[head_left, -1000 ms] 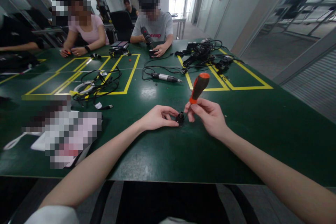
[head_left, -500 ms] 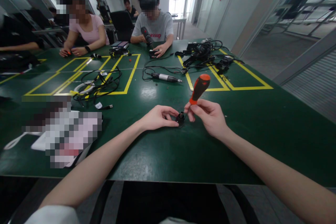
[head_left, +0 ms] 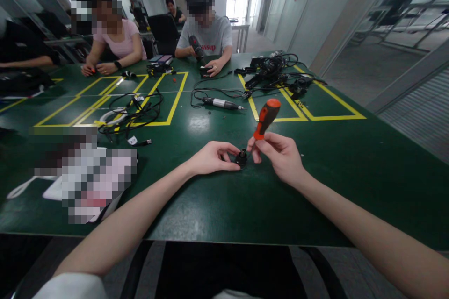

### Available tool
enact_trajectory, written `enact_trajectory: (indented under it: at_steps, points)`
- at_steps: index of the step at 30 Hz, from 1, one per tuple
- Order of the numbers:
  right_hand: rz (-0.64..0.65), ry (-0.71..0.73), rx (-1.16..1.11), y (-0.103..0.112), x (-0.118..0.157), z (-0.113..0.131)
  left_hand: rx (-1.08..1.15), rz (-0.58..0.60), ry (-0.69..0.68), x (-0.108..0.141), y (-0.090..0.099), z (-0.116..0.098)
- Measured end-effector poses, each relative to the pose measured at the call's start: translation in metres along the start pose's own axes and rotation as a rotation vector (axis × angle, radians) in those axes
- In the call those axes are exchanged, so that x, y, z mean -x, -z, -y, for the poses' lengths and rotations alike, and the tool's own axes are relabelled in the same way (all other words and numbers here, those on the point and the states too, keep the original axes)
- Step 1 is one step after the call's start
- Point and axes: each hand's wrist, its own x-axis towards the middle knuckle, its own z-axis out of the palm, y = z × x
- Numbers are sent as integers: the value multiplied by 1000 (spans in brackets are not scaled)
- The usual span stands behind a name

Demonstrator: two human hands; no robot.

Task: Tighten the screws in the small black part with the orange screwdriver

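A small black round part [head_left: 241, 159] with a short metal piece on top stands on the green table [head_left: 196, 205]. My left hand [head_left: 213, 156] grips it from the left between thumb and fingers. Just to its right, my right hand [head_left: 277, 154] holds a screwdriver [head_left: 267, 117] by the lower end of its orange and black handle. The handle points up and leans slightly right, while the thin shaft runs down toward the black part. Whether the tip touches the part cannot be made out.
A pen-like electric tool [head_left: 222, 103] with a cord lies ahead. Tangled cables [head_left: 268, 72] are at the back right, more cables [head_left: 133, 112] at the left. Blurred flat items [head_left: 101, 182] lie near my left forearm. A person across the table [head_left: 206, 32] holds a power tool.
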Motion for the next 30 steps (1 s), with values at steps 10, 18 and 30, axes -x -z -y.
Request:
enact_trajectory:
  at_steps: [10, 18, 30]
  points:
    - [-7, -4, -48, 0, 1, -1, -2, -6, -8, 0, 0, 0]
    - [17, 10, -61, 1, 0, -4, -12, 10, 7, 0, 1, 0]
    - [-22, 36, 19, 0, 0, 0, -24, 8, -2, 1, 0, 0]
